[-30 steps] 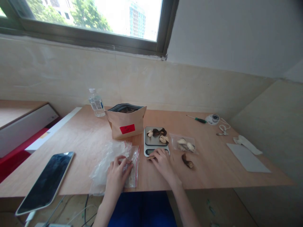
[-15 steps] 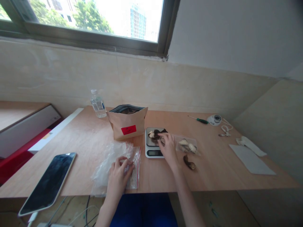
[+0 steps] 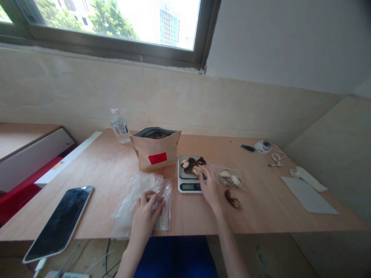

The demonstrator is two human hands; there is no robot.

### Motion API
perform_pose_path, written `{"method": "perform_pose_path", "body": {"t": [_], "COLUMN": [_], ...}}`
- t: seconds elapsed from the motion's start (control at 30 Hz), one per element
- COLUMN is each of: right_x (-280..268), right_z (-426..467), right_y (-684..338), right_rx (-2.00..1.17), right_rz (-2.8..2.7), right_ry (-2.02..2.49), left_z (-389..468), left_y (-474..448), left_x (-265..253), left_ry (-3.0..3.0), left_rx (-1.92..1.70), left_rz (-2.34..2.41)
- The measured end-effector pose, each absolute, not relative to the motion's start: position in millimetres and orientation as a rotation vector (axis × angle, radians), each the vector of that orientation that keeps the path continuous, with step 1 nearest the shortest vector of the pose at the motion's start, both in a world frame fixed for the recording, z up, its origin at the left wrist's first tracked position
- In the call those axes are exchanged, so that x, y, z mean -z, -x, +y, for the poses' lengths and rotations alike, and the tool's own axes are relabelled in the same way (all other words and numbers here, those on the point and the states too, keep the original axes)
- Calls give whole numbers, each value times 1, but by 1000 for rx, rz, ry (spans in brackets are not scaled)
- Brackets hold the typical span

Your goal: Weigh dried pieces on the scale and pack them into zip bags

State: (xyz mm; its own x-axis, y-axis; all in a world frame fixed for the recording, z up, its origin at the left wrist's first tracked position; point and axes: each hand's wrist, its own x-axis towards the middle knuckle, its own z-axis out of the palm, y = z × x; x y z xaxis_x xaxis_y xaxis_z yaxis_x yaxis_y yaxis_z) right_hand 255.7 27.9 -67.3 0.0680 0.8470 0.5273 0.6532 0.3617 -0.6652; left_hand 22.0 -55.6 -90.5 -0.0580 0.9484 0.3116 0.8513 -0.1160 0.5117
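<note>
A white kitchen scale [image 3: 183, 187] stands before me with several dried mushroom pieces [image 3: 189, 165], dark caps and pale stems, on its plate. My right hand [image 3: 209, 185] is at the scale's right side, its fingers apart and the tips by the mushroom nearest me; I see nothing held in it. My left hand [image 3: 146, 208] rests with loosely bent fingers on a pile of clear zip bags [image 3: 127, 204], thumb and forefinger apart. Right of the scale lies a filled clear bag [image 3: 232, 178] of mushroom pieces, with one loose dark piece [image 3: 232, 199] closer to me.
Behind the zip bags stands an open brown paper pouch [image 3: 156, 150] with a red label. A water bottle [image 3: 120, 127] is behind it. A tablet [image 3: 59, 222] overhangs the front left edge. A screwdriver [image 3: 246, 147], small white camera [image 3: 263, 146] and white paper [image 3: 308, 195] lie right.
My right hand has drawn back slightly to the right and toward me, uncovering more of the mushrooms on the scale. My left hand has stayed in place.
</note>
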Motion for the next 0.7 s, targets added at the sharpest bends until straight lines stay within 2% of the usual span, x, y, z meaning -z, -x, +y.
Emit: {"method": "perform_pose_path", "body": {"t": [0.43, 0.7], "right_x": [106, 109], "right_z": [-52, -55], "right_y": [-299, -295], "right_rx": [-198, -320], "right_rz": [-1326, -1448], "right_ry": [1515, 1587], "left_z": [-54, -57], "left_y": [-22, -21], "left_x": [92, 84], "left_ry": [-2044, -2021], "left_rx": [-982, -922], "left_rz": [1960, 1928]}}
